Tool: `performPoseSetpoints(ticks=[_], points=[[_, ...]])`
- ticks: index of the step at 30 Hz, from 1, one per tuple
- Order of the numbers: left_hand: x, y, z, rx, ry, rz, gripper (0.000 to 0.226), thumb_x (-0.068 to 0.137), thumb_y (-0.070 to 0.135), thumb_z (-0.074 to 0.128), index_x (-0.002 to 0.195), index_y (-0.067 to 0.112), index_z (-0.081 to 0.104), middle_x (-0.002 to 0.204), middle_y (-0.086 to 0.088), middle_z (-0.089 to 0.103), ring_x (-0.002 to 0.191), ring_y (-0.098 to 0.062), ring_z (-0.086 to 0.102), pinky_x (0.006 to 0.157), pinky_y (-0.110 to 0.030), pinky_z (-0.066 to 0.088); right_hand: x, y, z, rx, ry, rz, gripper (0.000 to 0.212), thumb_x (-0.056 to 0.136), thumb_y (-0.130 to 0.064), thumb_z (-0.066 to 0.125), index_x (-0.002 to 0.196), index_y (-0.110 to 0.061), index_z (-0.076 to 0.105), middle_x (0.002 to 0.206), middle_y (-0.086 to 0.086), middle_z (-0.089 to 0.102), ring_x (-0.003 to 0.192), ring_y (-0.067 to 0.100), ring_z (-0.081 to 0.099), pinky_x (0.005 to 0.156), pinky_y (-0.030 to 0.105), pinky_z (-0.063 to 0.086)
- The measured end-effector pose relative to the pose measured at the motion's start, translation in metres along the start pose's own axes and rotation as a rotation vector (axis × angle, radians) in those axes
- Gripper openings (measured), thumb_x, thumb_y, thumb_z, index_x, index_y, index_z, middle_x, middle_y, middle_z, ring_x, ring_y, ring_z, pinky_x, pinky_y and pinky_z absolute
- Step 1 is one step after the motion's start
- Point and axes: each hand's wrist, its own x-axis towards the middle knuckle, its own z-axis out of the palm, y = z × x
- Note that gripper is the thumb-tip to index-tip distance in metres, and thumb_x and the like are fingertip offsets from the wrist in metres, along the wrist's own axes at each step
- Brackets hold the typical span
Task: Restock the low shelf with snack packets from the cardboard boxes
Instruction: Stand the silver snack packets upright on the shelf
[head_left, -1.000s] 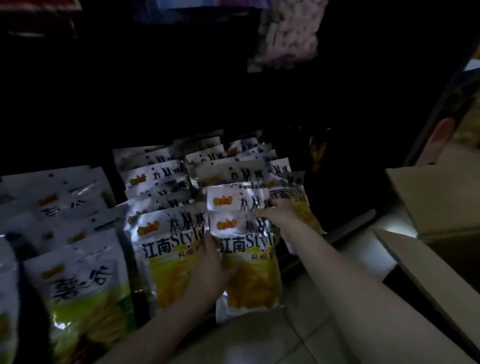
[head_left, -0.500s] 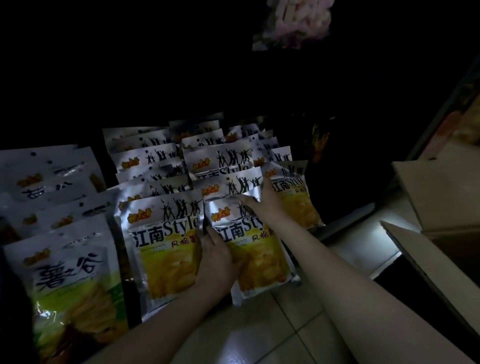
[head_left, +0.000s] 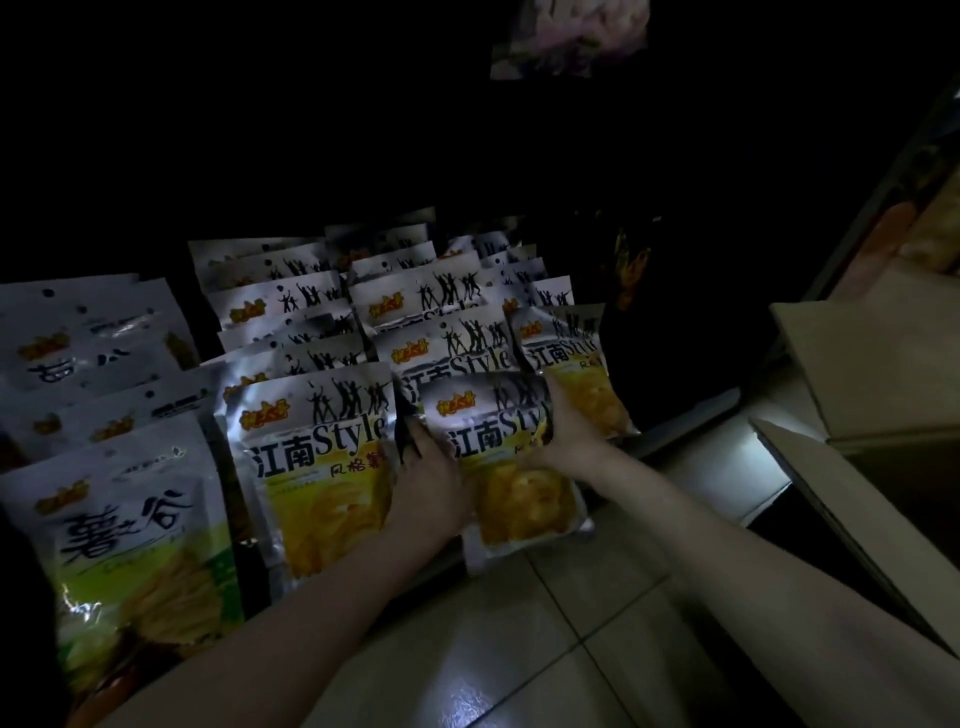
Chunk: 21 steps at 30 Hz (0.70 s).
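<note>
The low shelf (head_left: 691, 410) lies in deep shadow and carries several rows of silver-and-yellow snack packets (head_left: 311, 306), leaning back one behind another, with a green-printed row at the far left (head_left: 130, 530). An open cardboard box (head_left: 872, 374) stands on the tiled floor (head_left: 519, 649) to the right, near the shelf end. The step in hand looks like seating one more packet at the front of the middle row. That front packet (head_left: 514, 467) hangs partly over the shelf lip, its bottom edge out above the floor. The left hand (head_left: 431, 483) has its grip curled on the packet's left edge, and the right hand (head_left: 566, 431) pinches its right edge near the top. To do this well, I would push the base back until it sits fully on the shelf, then tip the top against the packet behind, face forward, square with the neighbouring front packet (head_left: 317, 467). Squeezing hard would likely crush the crisps.
</note>
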Motion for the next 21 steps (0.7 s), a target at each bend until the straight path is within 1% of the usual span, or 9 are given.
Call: performPoseSetpoints(ticks=[1, 3, 5, 7, 10, 13, 17, 19, 21], points=[[-0.004, 0.001, -0.005, 0.043, 0.011, 0.038, 0.091, 0.094, 0.034, 0.047, 0.143, -0.003, -0.021, 0.146, -0.032, 0.023, 0.136, -0.045, 0.025, 0.113, -0.053, 0.022, 0.001, -0.006, -0.009, 0.002, 0.014, -0.013, 0.112, 0.074, 0.000, 0.075, 0.150, -0.028, -0.003, 0.154, -0.001, 0.023, 0.140, 0.021, 0.027, 0.108, 0.034, 0.032], [-0.014, 0.007, -0.016, 0.177, 0.009, 0.101, 0.095, 0.093, 0.045, 0.045, 0.143, 0.000, -0.021, 0.152, -0.028, -0.002, 0.141, -0.044, 0.004, 0.117, -0.052, 0.010, 0.003, -0.017, -0.027, -0.040, 0.066, -0.052, 0.109, 0.076, 0.001, 0.073, 0.150, -0.029, -0.001, 0.154, 0.000, 0.024, 0.137, 0.024, 0.033, 0.102, 0.034, 0.039], [-0.020, 0.015, -0.023, 0.386, 0.019, 0.174, 0.101, 0.090, 0.058, 0.043, 0.142, 0.009, -0.029, 0.150, -0.024, -0.025, 0.141, -0.044, -0.011, 0.115, -0.050, 0.002, 0.004, -0.024, -0.045, -0.065, 0.146, -0.080, 0.104, 0.079, -0.001, 0.071, 0.151, -0.029, 0.002, 0.152, 0.001, 0.028, 0.134, 0.024, 0.038, 0.097, 0.031, 0.042], [-0.017, 0.021, -0.023, 0.600, 0.038, 0.253, 0.102, 0.087, 0.065, 0.037, 0.135, 0.014, -0.038, 0.143, -0.024, -0.040, 0.136, -0.047, -0.025, 0.113, -0.057, -0.002, 0.004, -0.026, -0.063, 0.006, 0.267, -0.074, 0.098, 0.081, -0.002, 0.069, 0.151, -0.026, 0.006, 0.149, 0.002, 0.034, 0.134, 0.023, 0.038, 0.097, 0.033, 0.041], [-0.006, 0.026, -0.020, 0.813, 0.080, 0.303, 0.098, 0.085, 0.072, 0.027, 0.132, 0.015, -0.037, 0.138, -0.026, -0.043, 0.129, -0.053, -0.031, 0.106, -0.066, -0.008, 0.003, -0.022, -0.082, 0.005, 0.416, -0.044, 0.093, 0.082, -0.002, 0.068, 0.150, -0.027, 0.009, 0.143, 0.006, 0.042, 0.125, 0.027, 0.047, 0.089, 0.035, 0.045], [-0.002, 0.024, -0.004, 0.976, 0.071, 0.464, 0.093, 0.087, 0.071, 0.023, 0.143, 0.016, -0.027, 0.138, -0.022, -0.042, 0.125, -0.051, -0.037, 0.101, -0.069, -0.015, -0.002, -0.015, -0.070, -0.203, 0.348, 0.037, 0.094, 0.084, -0.001, 0.065, 0.150, -0.028, 0.005, 0.133, 0.011, 0.051, 0.110, 0.029, 0.058, 0.079, 0.035, 0.050], [-0.009, 0.017, 0.017, 1.008, -0.007, 0.369, 0.087, 0.095, 0.056, 0.027, 0.137, 0.009, -0.033, 0.146, -0.023, -0.035, 0.129, -0.054, -0.030, 0.106, -0.069, 0.004, -0.005, -0.003, -0.047, -0.212, 0.165, 0.129, 0.098, 0.084, 0.002, 0.063, 0.150, -0.033, 0.000, 0.141, 0.013, 0.043, 0.103, 0.029, 0.061, 0.079, 0.036, 0.055], [-0.010, 0.010, 0.021, 0.962, 0.002, 0.359, 0.085, 0.098, 0.048, 0.029, 0.135, 0.008, -0.036, 0.143, -0.024, -0.039, 0.126, -0.054, -0.033, 0.107, -0.068, 0.010, -0.003, 0.000, -0.045, -0.154, 0.140, 0.130, 0.098, 0.084, 0.002, 0.064, 0.149, -0.033, 0.001, 0.146, 0.010, 0.037, 0.107, 0.027, 0.058, 0.074, 0.028, 0.051], [-0.005, 0.004, 0.023, 0.914, -0.004, 0.347, 0.087, 0.098, 0.048, 0.030, 0.132, 0.010, -0.041, 0.135, -0.023, -0.047, 0.121, -0.051, -0.039, 0.108, -0.067, 0.013, -0.002, 0.001, -0.045, -0.140, 0.142, 0.110, 0.097, 0.084, 0.002, 0.064, 0.149, -0.033, 0.002, 0.148, 0.008, 0.035, 0.112, 0.027, 0.055, 0.074, 0.027, 0.047]])
